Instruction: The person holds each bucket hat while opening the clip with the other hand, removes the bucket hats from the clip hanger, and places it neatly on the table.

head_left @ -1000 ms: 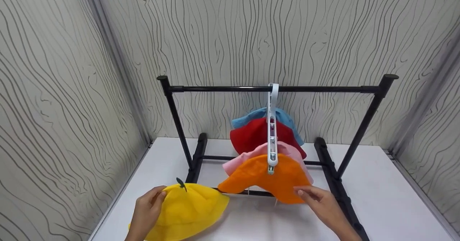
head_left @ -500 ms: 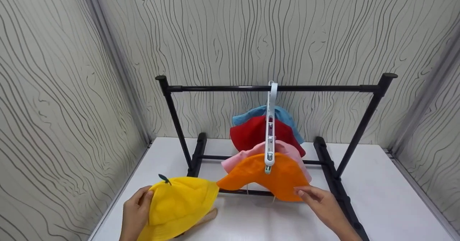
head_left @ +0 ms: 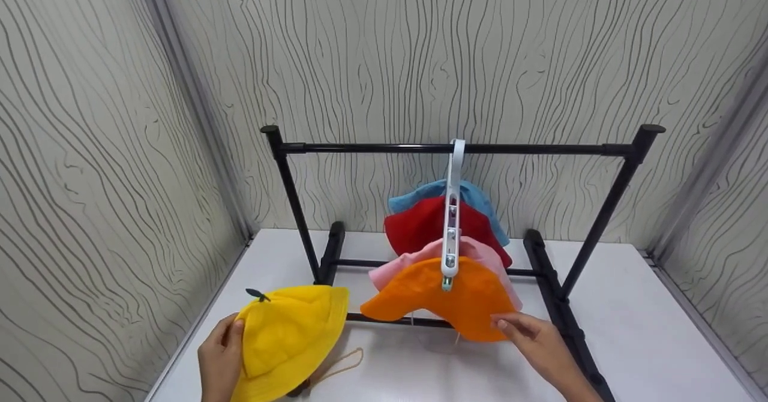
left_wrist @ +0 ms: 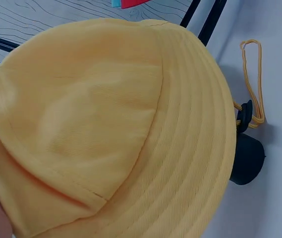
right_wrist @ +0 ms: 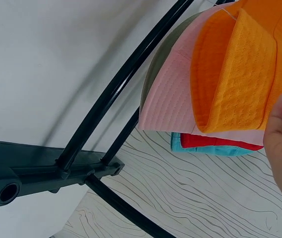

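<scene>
My left hand [head_left: 219, 354] pinches the crown of a yellow bucket hat [head_left: 292, 333] with a small green leaf on top. The brim faces right, and a cord loop with a black toggle [left_wrist: 245, 115] and a dark tab hangs from under it. With thumb and fingers my right hand [head_left: 536, 341] pinches the right side of an orange hat [head_left: 474, 306], clipped at the lower end of a white multi-clip hanger [head_left: 450, 234]. Above it on the same hanger hang a pink hat [head_left: 393, 268], a red hat [head_left: 420, 225] and a light blue hat [head_left: 414, 194].
The hanger hooks over the top bar [head_left: 540, 149] of a black rack. The rack stands on a white table [head_left: 654, 330], its feet [head_left: 558, 306] reaching toward me. Wood-grain panels [head_left: 372, 60] enclose the back and sides. A greyish-green brim [right_wrist: 155, 69] shows behind the pink one.
My left hand has moved the yellow hat left, away from the orange hat, and tipped its brim more upright. The cord loop has come into view. My right hand stays at the orange hat.
</scene>
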